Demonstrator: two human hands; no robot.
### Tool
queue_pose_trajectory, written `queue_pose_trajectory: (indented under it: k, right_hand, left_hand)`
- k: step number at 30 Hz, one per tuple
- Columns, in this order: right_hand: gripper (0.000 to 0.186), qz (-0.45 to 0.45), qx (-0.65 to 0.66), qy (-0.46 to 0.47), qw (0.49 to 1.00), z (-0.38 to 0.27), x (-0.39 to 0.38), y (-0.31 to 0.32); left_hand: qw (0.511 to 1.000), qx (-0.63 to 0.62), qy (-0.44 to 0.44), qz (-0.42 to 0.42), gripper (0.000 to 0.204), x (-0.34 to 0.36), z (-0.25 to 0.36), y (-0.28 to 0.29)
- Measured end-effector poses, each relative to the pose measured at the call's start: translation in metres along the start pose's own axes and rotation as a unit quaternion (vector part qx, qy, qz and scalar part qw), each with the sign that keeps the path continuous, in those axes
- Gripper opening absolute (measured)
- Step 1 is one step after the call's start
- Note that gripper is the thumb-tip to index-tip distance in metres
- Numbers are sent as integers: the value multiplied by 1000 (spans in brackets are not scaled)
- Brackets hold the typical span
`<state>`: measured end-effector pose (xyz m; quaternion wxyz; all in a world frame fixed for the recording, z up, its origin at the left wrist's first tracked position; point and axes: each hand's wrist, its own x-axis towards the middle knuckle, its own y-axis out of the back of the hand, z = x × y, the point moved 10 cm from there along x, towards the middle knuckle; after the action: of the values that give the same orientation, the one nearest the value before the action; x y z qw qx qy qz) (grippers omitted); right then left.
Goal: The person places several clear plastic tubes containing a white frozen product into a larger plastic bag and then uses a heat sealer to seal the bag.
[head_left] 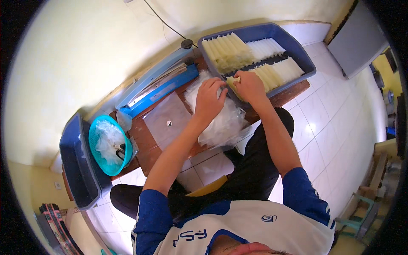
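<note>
My left hand hovers at the upper edge of a pile of clear plastic bags, its fingers loosely bent and apart. My right hand reaches into the blue-grey tub, fingers closed on pale yellow sticks at its near left end. The tub holds rows of long, slim yellow and whitish sticks, which look like filled tubes. A flat clear plastic sheet lies left of the bag pile on the wooden table.
A blue sealer-like device lies along the wall with a cable. At left stand a turquoise basket of plastic and black-handled scissors, and a dark tub. A grey fridge-like box and stools are at right.
</note>
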<state>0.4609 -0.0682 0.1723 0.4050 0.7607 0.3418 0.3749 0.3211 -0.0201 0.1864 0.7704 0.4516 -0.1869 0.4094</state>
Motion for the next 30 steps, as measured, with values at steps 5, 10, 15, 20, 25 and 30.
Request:
queue_pose_trajectory:
  k: [5, 10, 15, 20, 25, 30]
  right_hand:
    - [18, -1, -56, 20, 998, 7, 14, -17]
    - [14, 0, -103, 40, 994, 4, 23, -34]
    - [16, -13, -92, 50, 994, 6, 28, -42]
    - [23, -25, 7, 31, 999, -3, 26, -14]
    - [27, 56, 117, 6, 992, -11, 14, 25]
    - [26, 155, 233, 63, 958, -53, -10, 74]
  left_hand:
    - [997, 48, 2, -56, 17, 19, -14, -37]
    - [991, 121, -12, -56, 13, 23, -16, -52]
    - [990, 115, -10, -80, 12, 24, -22, -56]
    - [999, -18, 15, -44, 13, 25, -31, -36]
    - [993, -65, 80, -62, 17, 14, -21, -6]
    - [980, -29, 136, -143, 21, -42, -31, 40]
